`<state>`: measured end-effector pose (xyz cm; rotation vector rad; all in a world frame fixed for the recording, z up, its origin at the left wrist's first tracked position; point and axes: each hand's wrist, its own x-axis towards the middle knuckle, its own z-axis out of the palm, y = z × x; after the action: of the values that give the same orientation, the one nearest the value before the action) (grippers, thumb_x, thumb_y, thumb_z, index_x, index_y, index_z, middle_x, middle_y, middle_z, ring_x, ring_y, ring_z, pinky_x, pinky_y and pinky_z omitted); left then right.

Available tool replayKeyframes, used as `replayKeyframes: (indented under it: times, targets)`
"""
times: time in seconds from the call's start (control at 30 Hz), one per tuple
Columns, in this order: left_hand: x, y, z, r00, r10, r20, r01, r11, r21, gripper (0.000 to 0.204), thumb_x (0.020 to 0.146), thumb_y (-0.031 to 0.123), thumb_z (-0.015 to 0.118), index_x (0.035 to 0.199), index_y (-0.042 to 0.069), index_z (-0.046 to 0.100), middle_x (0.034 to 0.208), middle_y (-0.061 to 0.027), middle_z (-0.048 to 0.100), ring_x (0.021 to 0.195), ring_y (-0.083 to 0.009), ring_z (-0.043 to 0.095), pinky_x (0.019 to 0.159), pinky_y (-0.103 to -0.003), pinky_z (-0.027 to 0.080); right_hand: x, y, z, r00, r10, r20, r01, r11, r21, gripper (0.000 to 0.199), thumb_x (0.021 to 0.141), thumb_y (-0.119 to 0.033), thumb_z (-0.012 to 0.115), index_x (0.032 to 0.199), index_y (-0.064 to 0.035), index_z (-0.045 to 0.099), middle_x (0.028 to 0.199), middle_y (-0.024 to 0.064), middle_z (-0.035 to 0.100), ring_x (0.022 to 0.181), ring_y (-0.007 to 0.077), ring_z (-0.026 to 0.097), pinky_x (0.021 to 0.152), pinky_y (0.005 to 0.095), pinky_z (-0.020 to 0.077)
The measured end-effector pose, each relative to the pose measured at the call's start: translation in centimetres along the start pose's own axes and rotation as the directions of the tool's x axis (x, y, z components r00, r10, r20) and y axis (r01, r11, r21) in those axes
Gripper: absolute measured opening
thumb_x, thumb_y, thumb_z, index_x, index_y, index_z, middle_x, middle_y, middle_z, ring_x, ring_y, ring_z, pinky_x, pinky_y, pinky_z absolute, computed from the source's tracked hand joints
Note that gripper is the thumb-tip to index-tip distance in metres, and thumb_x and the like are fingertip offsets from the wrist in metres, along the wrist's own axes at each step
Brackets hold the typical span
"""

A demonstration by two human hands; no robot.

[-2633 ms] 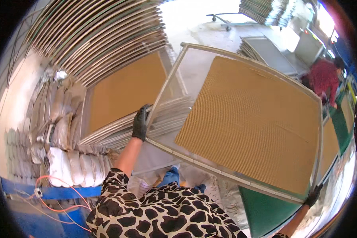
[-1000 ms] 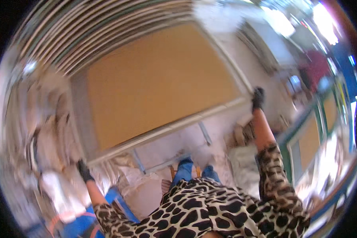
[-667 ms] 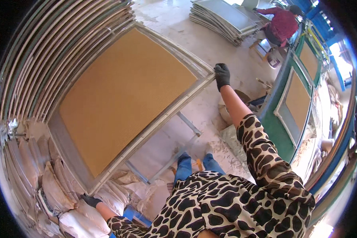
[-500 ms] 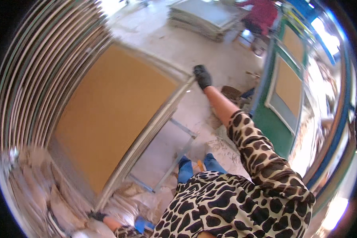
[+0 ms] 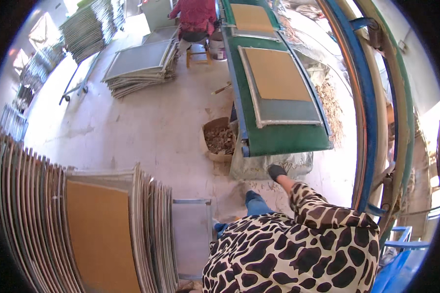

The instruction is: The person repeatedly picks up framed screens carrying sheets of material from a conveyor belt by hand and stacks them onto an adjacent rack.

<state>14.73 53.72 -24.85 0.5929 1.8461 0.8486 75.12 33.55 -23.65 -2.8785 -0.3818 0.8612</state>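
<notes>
Black glove covers our right hand (image 5: 277,171), which hangs free in front of us with nothing in it, near the low end of the green conveyor belt (image 5: 271,139) and just above the grey sack (image 5: 259,166) slumped on the floor below it; whether its fingers are curled or spread we cannot tell at this size. Our left hand is out of view. On the belt lies a metal-framed screen with a tan sheet (image 5: 277,88), and a second one (image 5: 252,18) lies farther up. Beside the belt's end stands a brown bag of bark-like scraps (image 5: 219,140). At our left, well apart from the hand, a row of framed screens (image 5: 102,224) stands on edge, one tan face turned toward us. Across the pale concrete floor (image 5: 146,122) a flat stack of grey screens (image 5: 142,63) rests near a person in red (image 5: 194,17) seated on a stool
</notes>
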Motion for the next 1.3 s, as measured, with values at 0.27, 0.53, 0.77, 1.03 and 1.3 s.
replayKeyframes:
  times: [0.27, 0.53, 0.77, 1.03, 1.3]
  targets:
    - [-7.8, -0.7, 20.8, 0.776, -0.208, 0.595, 0.247, 0.969, 0.017, 0.048, 0.082, 0.030, 0.050, 0.127, 0.027, 0.032, 0.125, -0.0071, 0.038, 0.101, -0.0372, 0.046, 0.071, -0.050, 0.042, 7.8, 16.0, -7.1, 0.995, 0.085, 0.054, -0.085, 0.996, -0.011, 0.038, 0.080, -0.031, 0.039, 0.102, -0.0062, 0.059, 0.112, 0.0186, 0.052, 0.101, 0.0328, 0.051, 0.086, 0.0399, 0.0409]
    - [-21.2, 3.5, 36.9, 0.617, -0.192, 0.763, -0.223, 0.887, 0.404, 0.038, 0.088, 0.030, 0.044, 0.119, 0.009, 0.043, 0.118, -0.0094, 0.046, 0.085, -0.0241, 0.058, 0.066, -0.033, 0.049, 18.9, 23.5, -4.0, 0.963, 0.268, 0.037, -0.268, 0.927, 0.261, 0.037, 0.084, -0.030, 0.038, 0.108, -0.0071, 0.054, 0.114, 0.0154, 0.051, 0.108, 0.0289, 0.046, 0.092, 0.0362, 0.0371]
    - [-25.7, 3.2, 40.5, 0.619, -0.347, 0.704, -0.202, 0.797, 0.570, 0.037, 0.089, 0.031, 0.043, 0.114, 0.004, 0.047, 0.102, -0.0098, 0.055, 0.080, -0.0208, 0.059, 0.067, -0.030, 0.049, 26.5, 24.5, -0.4, 0.697, 0.572, 0.432, -0.399, -0.190, 0.897, 0.043, 0.078, -0.032, 0.056, 0.114, -0.0102, 0.044, 0.109, 0.0144, 0.051, 0.093, 0.0339, 0.053, 0.075, 0.0519, 0.0445]
    - [-26.2, 2.0, 42.0, 0.586, -0.461, 0.666, -0.125, 0.761, 0.636, 0.038, 0.088, 0.032, 0.046, 0.114, 0.003, 0.048, 0.100, -0.0110, 0.056, 0.079, -0.0197, 0.058, 0.069, -0.030, 0.049, 19.9, 23.9, 5.9, 0.687, 0.502, 0.525, -0.105, -0.646, 0.756, 0.061, 0.078, -0.029, 0.063, 0.125, -0.0116, 0.029, 0.110, 0.0188, 0.050, 0.087, 0.0399, 0.054, 0.059, 0.0553, 0.0475]
    - [-23.4, -0.9, 42.0, 0.499, -0.532, 0.684, -0.116, 0.741, 0.661, 0.035, 0.087, 0.029, 0.046, 0.115, 0.008, 0.048, 0.101, -0.0080, 0.057, 0.078, -0.0166, 0.058, 0.067, -0.028, 0.048, 17.1, 15.3, 7.2, 0.774, 0.080, 0.628, -0.202, -0.909, 0.365, 0.037, 0.084, -0.028, 0.053, 0.115, -0.0087, 0.044, 0.111, 0.0141, 0.051, 0.096, 0.0374, 0.051, 0.077, 0.0584, 0.0404]
